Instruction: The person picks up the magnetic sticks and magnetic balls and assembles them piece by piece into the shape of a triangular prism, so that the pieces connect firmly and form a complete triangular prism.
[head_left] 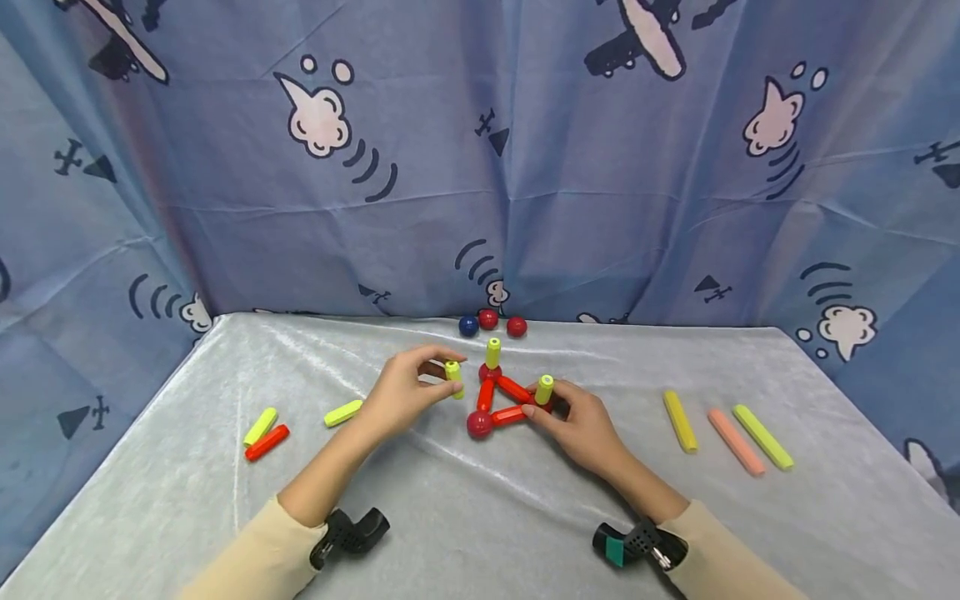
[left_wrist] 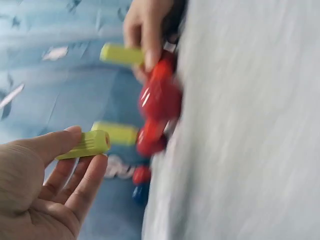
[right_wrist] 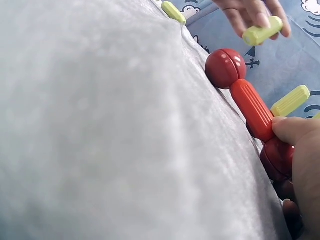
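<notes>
My left hand (head_left: 401,390) pinches a short yellow-green magnetic building stick (head_left: 454,380) between thumb and fingers, raised left of a triangle. Three red sticks (head_left: 486,395) and red balls at the corners form that triangle on the table. At its near left corner, the ball (head_left: 480,425) has no stick on top. Yellow-green sticks stand upright on the far ball (head_left: 490,372) and the right one. My right hand (head_left: 581,423) grips the right corner; in the right wrist view its thumb presses the red stick (right_wrist: 252,110) beside the corner ball (right_wrist: 277,159).
A blue ball (head_left: 468,326) and two red balls (head_left: 516,326) lie at the back edge. Leftward are yellow-green sticks (head_left: 343,413) and a red stick (head_left: 267,442). Longer yellow (head_left: 680,422), pink (head_left: 737,442) and lime (head_left: 763,437) sticks lie at right. A patterned blue curtain (head_left: 420,167) hangs behind.
</notes>
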